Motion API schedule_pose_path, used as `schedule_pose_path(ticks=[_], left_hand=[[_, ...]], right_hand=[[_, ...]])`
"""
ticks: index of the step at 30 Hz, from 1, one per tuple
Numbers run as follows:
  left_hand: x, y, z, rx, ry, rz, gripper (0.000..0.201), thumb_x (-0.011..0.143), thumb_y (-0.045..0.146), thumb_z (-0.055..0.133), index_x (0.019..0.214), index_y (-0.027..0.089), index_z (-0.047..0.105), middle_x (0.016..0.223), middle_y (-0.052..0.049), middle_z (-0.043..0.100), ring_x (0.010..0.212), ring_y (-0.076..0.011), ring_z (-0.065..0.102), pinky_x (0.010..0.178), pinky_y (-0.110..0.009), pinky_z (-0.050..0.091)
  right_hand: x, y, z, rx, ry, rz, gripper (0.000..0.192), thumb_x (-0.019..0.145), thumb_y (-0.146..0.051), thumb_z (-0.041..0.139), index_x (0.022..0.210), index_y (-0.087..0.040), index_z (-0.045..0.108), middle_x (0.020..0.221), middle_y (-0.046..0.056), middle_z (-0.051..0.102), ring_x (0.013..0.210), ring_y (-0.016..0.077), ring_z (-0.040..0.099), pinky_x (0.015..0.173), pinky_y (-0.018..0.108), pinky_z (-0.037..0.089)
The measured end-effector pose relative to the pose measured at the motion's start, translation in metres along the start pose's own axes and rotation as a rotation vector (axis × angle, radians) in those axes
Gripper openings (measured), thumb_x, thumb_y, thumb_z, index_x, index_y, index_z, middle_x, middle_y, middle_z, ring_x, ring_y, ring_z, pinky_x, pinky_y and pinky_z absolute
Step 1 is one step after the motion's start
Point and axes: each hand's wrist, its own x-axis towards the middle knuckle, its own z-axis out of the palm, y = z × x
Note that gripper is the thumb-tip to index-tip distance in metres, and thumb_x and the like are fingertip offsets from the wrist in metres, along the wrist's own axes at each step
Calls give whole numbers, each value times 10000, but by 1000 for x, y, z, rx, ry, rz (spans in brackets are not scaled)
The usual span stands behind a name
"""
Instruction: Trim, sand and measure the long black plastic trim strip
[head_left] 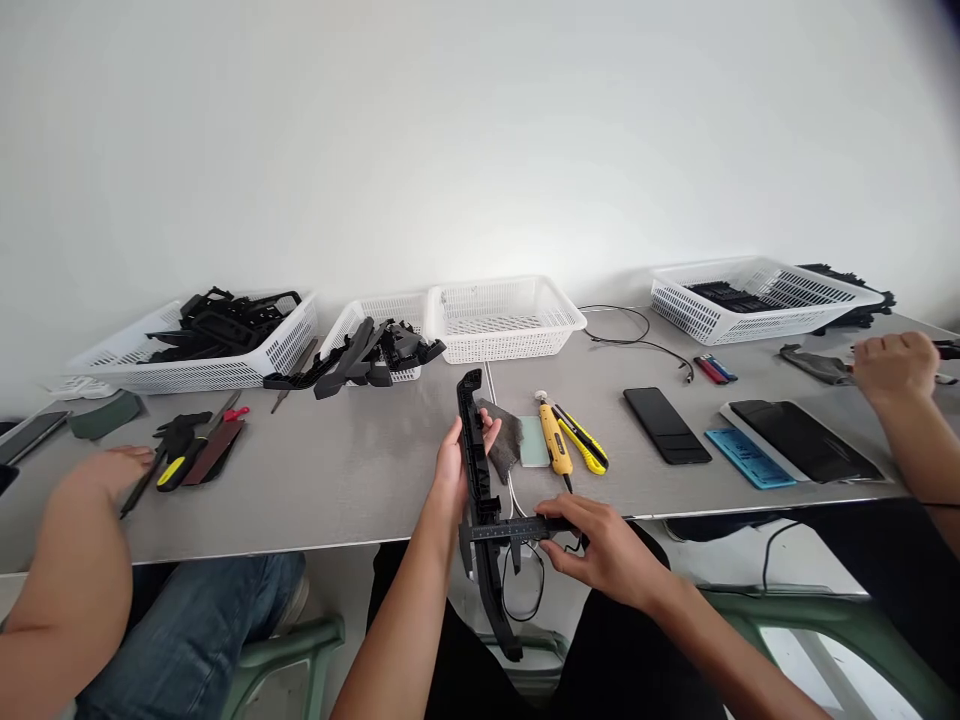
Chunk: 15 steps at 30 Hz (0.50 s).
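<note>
Forearms (405, 610) are the nearest to my camera. I see the left hand (450, 472) curled around a long black part (472, 450), held before the front edge of the table (360, 490). The right hand (604, 540) pinches a caliper (517, 529), whose bar crosses this part.

Left hand (452, 465): gripping a long black part (474, 455)
Right hand (604, 545): holding a black caliper (521, 529) across the same part
Yellow rotary tool (556, 441): lying just beside a yellow cutter (585, 444)
Middle white basket (510, 346): standing on the grey table (375, 490), near the wall (480, 150)
</note>
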Motion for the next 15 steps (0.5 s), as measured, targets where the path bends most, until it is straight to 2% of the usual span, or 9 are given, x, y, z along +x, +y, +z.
schedule_pose_path(ticks=[8,12,15], left_hand=[[2,2,0,58,-50,-44,421,1167,325,395,1328,98,710,1021,-134,808,846,-193,796,1031,-384,666],[-1,-1,-4,135,-85,-62,445,1163,408,412,1169,128,758,978,-132,805,863,-226,796,977,-411,670],[-3,-3,-10,197,-110,-82,451,1134,495,491,1053,151,770,867,-105,779,806,-239,779,863,-393,675]], right_hand=[[21,13,5,-22,61,13,254,1009,-246,716,1262,-234,730,1111,94,834,954,261,809,865,383,663],[41,24,7,-87,138,82,252,1006,-276,722,1251,-226,751,1106,92,843,929,268,815,796,377,667],[53,30,6,-102,175,128,259,1007,-309,732,1255,-237,755,1133,95,847,972,279,820,780,373,663]])
